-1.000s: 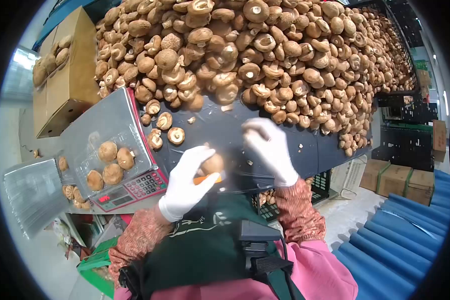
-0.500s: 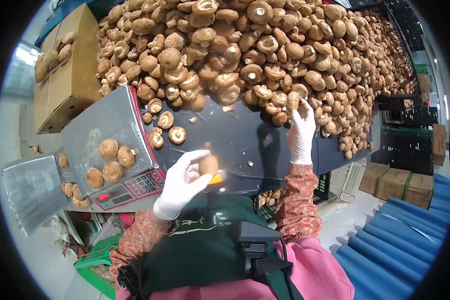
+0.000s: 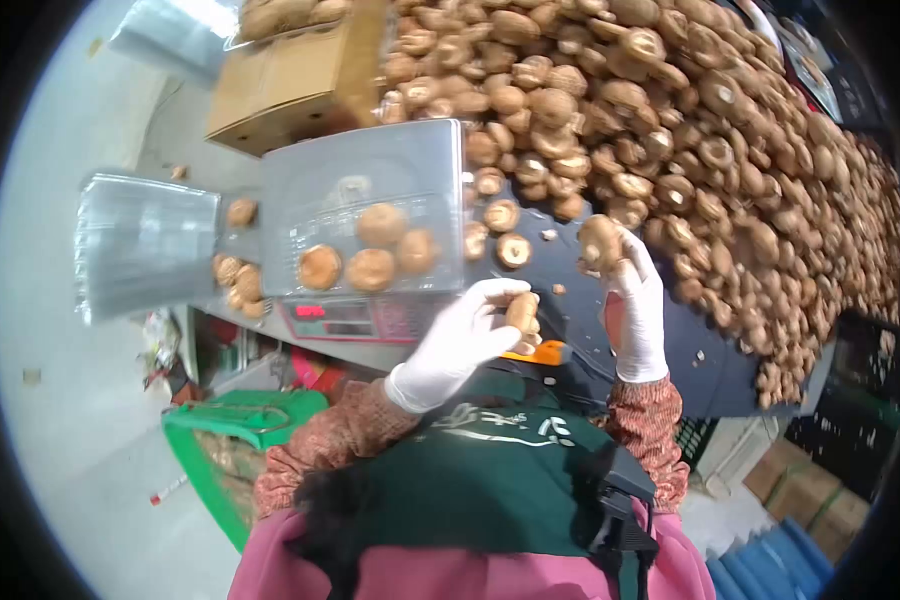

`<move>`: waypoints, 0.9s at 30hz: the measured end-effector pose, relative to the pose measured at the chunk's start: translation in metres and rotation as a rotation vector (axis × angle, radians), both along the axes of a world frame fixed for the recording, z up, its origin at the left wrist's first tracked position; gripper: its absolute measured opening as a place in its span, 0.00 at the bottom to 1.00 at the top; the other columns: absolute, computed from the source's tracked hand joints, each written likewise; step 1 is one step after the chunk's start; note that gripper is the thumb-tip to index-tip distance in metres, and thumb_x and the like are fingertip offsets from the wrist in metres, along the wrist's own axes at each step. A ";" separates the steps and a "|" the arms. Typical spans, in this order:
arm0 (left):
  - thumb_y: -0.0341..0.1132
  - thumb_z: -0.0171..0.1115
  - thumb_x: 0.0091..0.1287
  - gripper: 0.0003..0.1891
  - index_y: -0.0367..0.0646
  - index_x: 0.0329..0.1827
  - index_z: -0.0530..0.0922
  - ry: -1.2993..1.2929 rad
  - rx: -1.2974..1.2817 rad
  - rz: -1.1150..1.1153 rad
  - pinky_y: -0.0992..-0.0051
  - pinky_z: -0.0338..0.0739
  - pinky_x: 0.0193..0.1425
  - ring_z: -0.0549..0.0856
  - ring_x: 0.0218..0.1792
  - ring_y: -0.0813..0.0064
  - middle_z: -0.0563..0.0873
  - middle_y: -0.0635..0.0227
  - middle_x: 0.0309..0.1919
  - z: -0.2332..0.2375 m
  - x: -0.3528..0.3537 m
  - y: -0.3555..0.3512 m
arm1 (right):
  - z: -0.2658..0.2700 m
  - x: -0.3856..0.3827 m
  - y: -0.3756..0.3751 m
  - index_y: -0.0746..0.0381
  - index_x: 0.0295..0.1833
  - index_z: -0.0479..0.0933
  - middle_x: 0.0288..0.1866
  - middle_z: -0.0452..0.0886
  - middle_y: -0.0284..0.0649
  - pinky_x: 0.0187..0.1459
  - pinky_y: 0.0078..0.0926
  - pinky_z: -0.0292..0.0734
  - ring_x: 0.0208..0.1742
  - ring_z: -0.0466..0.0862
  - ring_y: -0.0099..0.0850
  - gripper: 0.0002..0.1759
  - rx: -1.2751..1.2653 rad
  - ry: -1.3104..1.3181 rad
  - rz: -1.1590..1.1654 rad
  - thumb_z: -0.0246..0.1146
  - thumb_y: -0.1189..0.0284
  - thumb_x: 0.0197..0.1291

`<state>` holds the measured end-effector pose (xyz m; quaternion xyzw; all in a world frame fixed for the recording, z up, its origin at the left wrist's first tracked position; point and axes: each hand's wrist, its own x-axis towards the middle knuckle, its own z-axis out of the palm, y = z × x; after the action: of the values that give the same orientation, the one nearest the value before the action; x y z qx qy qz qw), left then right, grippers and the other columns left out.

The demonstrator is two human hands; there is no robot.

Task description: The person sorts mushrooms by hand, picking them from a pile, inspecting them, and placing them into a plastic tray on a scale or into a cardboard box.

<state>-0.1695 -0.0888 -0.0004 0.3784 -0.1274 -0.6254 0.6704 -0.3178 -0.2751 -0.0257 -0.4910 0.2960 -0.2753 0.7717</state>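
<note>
My left hand (image 3: 462,345), in a white glove, is closed around a brown mushroom (image 3: 522,312), probably a shiitake, above the dark table surface. Just beneath it lies an orange-handled tool (image 3: 548,352), its other end hidden by the hand. To the right, my gloved right hand (image 3: 638,308) grips another mushroom (image 3: 600,242) between thumb and fingers, close to the near edge of the mushroom heap (image 3: 720,170). Several mushrooms (image 3: 371,270) rest on the plate of a digital scale (image 3: 360,150) left of my hands. A few loose mushrooms (image 3: 513,250) lie between scale and heap.
Left of the scale are a stack of clear plastic bags (image 3: 150,250) and several mushrooms (image 3: 238,283). A cardboard box (image 3: 280,90) stands behind the scale. Below left hangs a green bag (image 3: 220,450); black crates (image 3: 855,375) stand at the right.
The view has swung left, so the scale appears nearer the middle. My right hand has drawn its mushroom back from the heap, nearer my left hand, which still holds a mushroom.
</note>
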 end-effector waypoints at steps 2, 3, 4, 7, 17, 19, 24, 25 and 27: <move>0.22 0.65 0.67 0.28 0.37 0.71 0.69 -0.238 0.088 0.111 0.70 0.78 0.65 0.81 0.60 0.72 0.78 0.62 0.61 0.014 0.009 0.014 | 0.015 0.037 0.024 0.65 0.70 0.72 0.63 0.80 0.41 0.59 0.31 0.80 0.61 0.81 0.29 0.27 -0.078 0.062 0.040 0.67 0.71 0.66; 0.22 0.67 0.65 0.29 0.37 0.70 0.70 -0.409 0.121 0.170 0.70 0.77 0.65 0.81 0.60 0.72 0.78 0.62 0.61 0.013 0.014 0.020 | 0.010 0.052 0.029 0.65 0.66 0.75 0.61 0.82 0.42 0.60 0.30 0.79 0.61 0.82 0.31 0.26 -0.291 0.199 0.083 0.70 0.72 0.62; 0.22 0.71 0.61 0.30 0.36 0.68 0.74 -0.777 0.190 0.293 0.70 0.76 0.66 0.81 0.61 0.68 0.80 0.59 0.61 0.010 0.021 0.025 | 0.007 0.065 0.035 0.65 0.66 0.74 0.62 0.82 0.43 0.61 0.30 0.78 0.61 0.82 0.31 0.28 -0.486 0.206 0.131 0.71 0.73 0.60; 0.24 0.75 0.58 0.30 0.36 0.65 0.76 -1.403 0.217 0.522 0.64 0.74 0.68 0.81 0.61 0.59 0.81 0.55 0.60 0.016 0.058 0.035 | 0.008 0.104 0.050 0.60 0.61 0.78 0.54 0.84 0.43 0.59 0.36 0.76 0.55 0.83 0.41 0.29 -1.028 0.228 0.092 0.77 0.71 0.51; 0.37 0.68 0.66 0.25 0.37 0.65 0.77 -1.778 0.626 0.299 0.56 0.66 0.73 0.80 0.61 0.53 0.84 0.53 0.58 -0.028 0.138 0.060 | -0.010 0.126 0.032 0.57 0.52 0.80 0.56 0.82 0.42 0.60 0.43 0.72 0.59 0.79 0.43 0.17 -1.340 0.264 -0.014 0.71 0.73 0.55; 0.35 0.68 0.66 0.25 0.36 0.66 0.76 -1.798 0.619 0.309 0.57 0.68 0.71 0.79 0.62 0.52 0.83 0.52 0.59 -0.021 0.135 0.059 | -0.024 0.119 0.003 0.57 0.51 0.80 0.54 0.83 0.41 0.58 0.40 0.74 0.55 0.81 0.42 0.17 -1.232 0.295 -0.104 0.70 0.74 0.55; 0.31 0.69 0.65 0.27 0.36 0.67 0.75 -1.612 0.587 0.451 0.57 0.68 0.72 0.78 0.63 0.51 0.81 0.50 0.62 -0.011 0.128 0.057 | -0.030 0.141 -0.065 0.58 0.61 0.75 0.59 0.81 0.46 0.40 0.37 0.84 0.39 0.88 0.44 0.26 -1.392 0.560 -0.410 0.72 0.68 0.57; 0.30 0.68 0.65 0.27 0.36 0.68 0.75 -1.595 0.582 0.475 0.58 0.68 0.72 0.78 0.63 0.51 0.80 0.50 0.62 -0.008 0.126 0.055 | -0.028 0.149 -0.073 0.58 0.64 0.74 0.61 0.80 0.47 0.40 0.37 0.85 0.39 0.88 0.45 0.29 -1.400 0.635 -0.388 0.72 0.67 0.56; 0.29 0.68 0.65 0.27 0.35 0.68 0.74 -1.651 0.568 0.467 0.57 0.66 0.74 0.77 0.66 0.52 0.80 0.51 0.63 -0.002 0.124 0.050 | -0.029 0.157 -0.084 0.59 0.69 0.71 0.64 0.78 0.47 0.50 0.36 0.84 0.51 0.86 0.44 0.36 -1.305 0.768 -0.236 0.75 0.66 0.55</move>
<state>-0.0453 -0.0389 -0.0025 0.8742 -0.3287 -0.0108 0.3571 -0.1606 -0.3591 -0.0545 -0.8735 0.3715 -0.2849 0.1336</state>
